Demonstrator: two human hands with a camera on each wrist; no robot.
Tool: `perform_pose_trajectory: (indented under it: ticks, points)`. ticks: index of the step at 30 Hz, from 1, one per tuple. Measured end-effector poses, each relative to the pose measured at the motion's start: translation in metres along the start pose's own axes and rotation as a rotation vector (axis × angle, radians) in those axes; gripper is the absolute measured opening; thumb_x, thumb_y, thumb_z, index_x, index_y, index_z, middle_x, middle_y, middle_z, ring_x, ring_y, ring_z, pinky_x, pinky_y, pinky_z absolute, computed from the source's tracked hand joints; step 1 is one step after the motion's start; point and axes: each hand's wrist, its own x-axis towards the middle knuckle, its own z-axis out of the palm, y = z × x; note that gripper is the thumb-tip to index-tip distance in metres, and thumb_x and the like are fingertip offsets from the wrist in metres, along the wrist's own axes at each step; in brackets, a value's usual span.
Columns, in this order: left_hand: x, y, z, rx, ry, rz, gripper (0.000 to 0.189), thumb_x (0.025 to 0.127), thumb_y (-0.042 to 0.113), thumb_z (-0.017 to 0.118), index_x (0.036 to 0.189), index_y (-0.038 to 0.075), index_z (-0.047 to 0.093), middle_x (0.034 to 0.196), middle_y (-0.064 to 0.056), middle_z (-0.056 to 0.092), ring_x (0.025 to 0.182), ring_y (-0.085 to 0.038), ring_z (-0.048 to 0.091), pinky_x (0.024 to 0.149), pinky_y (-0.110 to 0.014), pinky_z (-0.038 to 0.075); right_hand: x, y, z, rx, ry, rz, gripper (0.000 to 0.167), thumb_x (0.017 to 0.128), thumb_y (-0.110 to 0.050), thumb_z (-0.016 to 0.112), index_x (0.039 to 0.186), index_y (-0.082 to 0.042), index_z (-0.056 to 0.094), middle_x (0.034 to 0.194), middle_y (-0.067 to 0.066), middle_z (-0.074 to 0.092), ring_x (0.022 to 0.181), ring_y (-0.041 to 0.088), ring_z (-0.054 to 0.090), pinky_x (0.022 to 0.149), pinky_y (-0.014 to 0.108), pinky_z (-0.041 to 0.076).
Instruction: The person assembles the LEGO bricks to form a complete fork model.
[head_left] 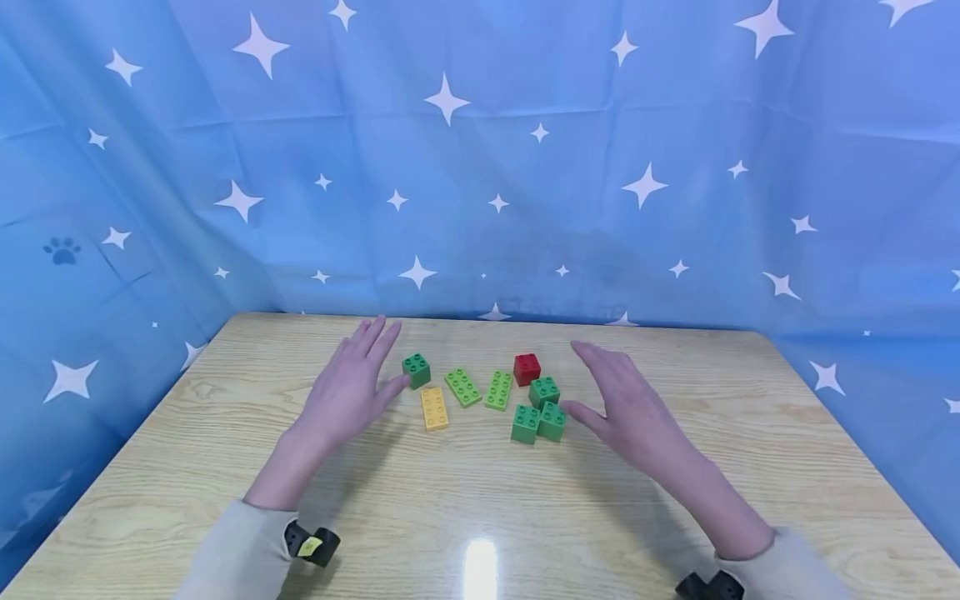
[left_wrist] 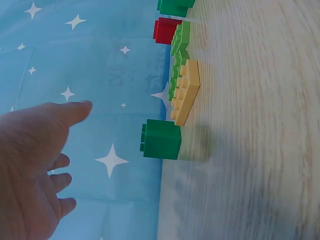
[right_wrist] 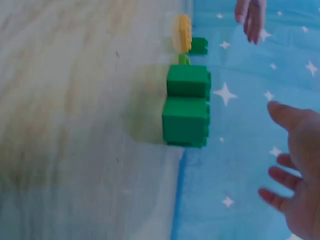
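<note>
My left hand (head_left: 347, 392) hovers over the left part of the table with its fingers extended and nothing in it. Its thumb overlaps a dark green brick (head_left: 416, 371) in the head view. Just right of it lie a yellow brick (head_left: 434, 408) and two flat light green bricks (head_left: 462, 387). My right hand (head_left: 633, 408) is held over the right side, fingers spread loosely, also holding nothing. Its thumb points at a cluster of three green bricks (head_left: 552, 421), with a red brick (head_left: 527, 369) just behind them. In the left wrist view, the green brick (left_wrist: 161, 139) stands apart from my fingers.
The light wooden table (head_left: 480, 483) ends at the back against a blue curtain (head_left: 495, 167) printed with white stars, which also hangs along both sides. Dark wrist cameras (head_left: 313, 543) sit on the light sleeves (head_left: 232, 554).
</note>
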Motion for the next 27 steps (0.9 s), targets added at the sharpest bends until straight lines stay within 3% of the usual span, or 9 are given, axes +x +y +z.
perform_pose_trajectory:
  ticks: [4, 8, 11, 15, 17, 20, 23, 27]
  points:
    - [0.002, -0.004, 0.004, -0.124, 0.008, -0.03, 0.076, 0.1, 0.03, 0.069, 0.161, 0.007, 0.03, 0.165, -0.019, 0.028, 0.15, -0.041, 0.027, 0.117, -0.06, 0.03, 0.0, -0.004, 0.012, 0.104, -0.01, 0.0, 0.074, 0.087, -0.017, 0.085, 0.148, 0.001, 0.047, 0.132, 0.016, 0.06, 0.118, 0.033, 0.055, 0.092, 0.05, 0.055]
    - [0.005, -0.009, 0.009, -0.229, 0.008, -0.059, 0.073, 0.1, 0.025, 0.069, 0.16, 0.006, 0.032, 0.162, -0.019, 0.033, 0.147, -0.042, 0.032, 0.116, -0.059, 0.03, 0.002, -0.008, 0.024, 0.175, -0.039, 0.012, 0.069, 0.084, -0.012, 0.086, 0.142, 0.003, 0.054, 0.125, 0.016, 0.063, 0.106, 0.032, 0.059, 0.085, 0.046, 0.057]
    - [0.007, -0.015, 0.016, -0.298, 0.03, -0.059, 0.067, 0.1, 0.018, 0.067, 0.158, 0.003, 0.036, 0.158, -0.021, 0.039, 0.144, -0.042, 0.036, 0.115, -0.059, 0.032, 0.004, -0.012, 0.031, 0.203, -0.077, 0.032, 0.063, 0.083, -0.012, 0.086, 0.138, 0.003, 0.058, 0.124, 0.016, 0.065, 0.105, 0.031, 0.059, 0.084, 0.045, 0.057]
    - [0.012, -0.024, 0.025, -0.409, 0.088, -0.076, 0.059, 0.099, 0.009, 0.067, 0.152, -0.001, 0.043, 0.15, -0.023, 0.049, 0.132, -0.041, 0.05, 0.105, -0.056, 0.045, 0.005, -0.014, 0.037, 0.195, -0.136, 0.044, 0.055, 0.086, -0.018, 0.085, 0.134, -0.001, 0.063, 0.123, 0.013, 0.067, 0.106, 0.026, 0.056, 0.084, 0.044, 0.055]
    - [0.014, -0.027, 0.028, -0.464, 0.111, -0.101, 0.057, 0.098, 0.007, 0.069, 0.15, -0.002, 0.047, 0.145, -0.022, 0.053, 0.124, -0.04, 0.055, 0.098, -0.053, 0.05, 0.006, -0.015, 0.04, 0.188, -0.161, 0.052, 0.054, 0.087, -0.021, 0.084, 0.133, -0.002, 0.065, 0.123, 0.011, 0.067, 0.106, 0.025, 0.055, 0.085, 0.044, 0.054]
    - [0.017, -0.029, 0.031, -0.533, 0.113, -0.145, 0.057, 0.096, 0.007, 0.071, 0.148, -0.001, 0.049, 0.141, -0.022, 0.057, 0.119, -0.037, 0.057, 0.094, -0.05, 0.052, 0.007, -0.015, 0.042, 0.177, -0.185, 0.055, 0.054, 0.087, -0.023, 0.084, 0.133, -0.002, 0.065, 0.126, 0.011, 0.067, 0.11, 0.028, 0.056, 0.098, 0.051, 0.051]
    - [0.019, -0.031, 0.034, -0.603, 0.076, -0.205, 0.057, 0.096, 0.009, 0.072, 0.149, 0.001, 0.049, 0.14, -0.022, 0.057, 0.119, -0.036, 0.057, 0.093, -0.048, 0.052, 0.007, -0.015, 0.044, 0.17, -0.207, 0.071, 0.055, 0.087, -0.025, 0.084, 0.134, -0.002, 0.065, 0.131, 0.013, 0.065, 0.122, 0.035, 0.055, 0.11, 0.058, 0.04]
    - [0.023, -0.033, 0.039, -0.716, 0.008, -0.294, 0.06, 0.096, 0.012, 0.072, 0.15, 0.003, 0.048, 0.142, -0.022, 0.056, 0.12, -0.034, 0.055, 0.091, -0.042, 0.052, 0.008, -0.014, 0.046, 0.149, -0.232, 0.081, 0.056, 0.087, -0.025, 0.084, 0.134, -0.003, 0.064, 0.134, 0.014, 0.063, 0.128, 0.039, 0.053, 0.116, 0.06, 0.03]
